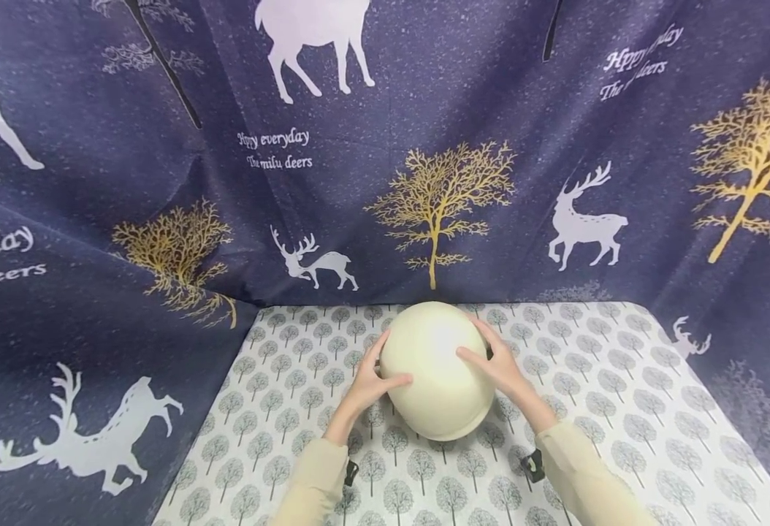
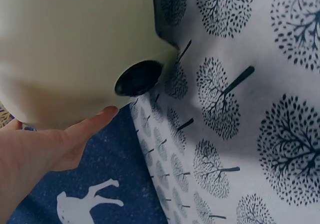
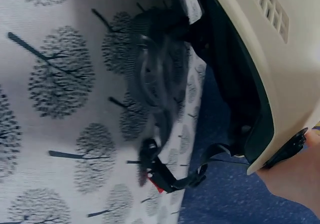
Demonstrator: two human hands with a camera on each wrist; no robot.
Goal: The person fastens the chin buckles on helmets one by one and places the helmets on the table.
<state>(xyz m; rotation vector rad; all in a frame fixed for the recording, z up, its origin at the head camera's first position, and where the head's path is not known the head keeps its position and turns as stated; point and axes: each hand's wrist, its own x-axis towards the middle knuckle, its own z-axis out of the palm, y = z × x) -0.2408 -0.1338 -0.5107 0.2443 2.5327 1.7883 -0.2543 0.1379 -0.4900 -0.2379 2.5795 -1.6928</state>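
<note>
A cream-coloured helmet (image 1: 434,365) is held between two hands above the table, its smooth rounded shell facing up. At its left side the left hand (image 1: 368,383) grips it, thumb across the front and fingers along the side. On the opposite side the right hand (image 1: 500,365) holds it, with the thumb lying on the shell. The right wrist view shows the dark inner lining (image 3: 235,79), a slotted vent (image 3: 270,12) and a hanging black chin strap with a buckle (image 3: 160,174) bearing a red part. A round black piece (image 2: 139,78) sits low on the shell in the left wrist view.
The table is covered by a white cloth (image 1: 280,409) printed with grey trees. Behind and beside it hangs a dark blue curtain (image 1: 385,197) with deer and gold trees. Small black devices (image 1: 533,465) are at both wrists.
</note>
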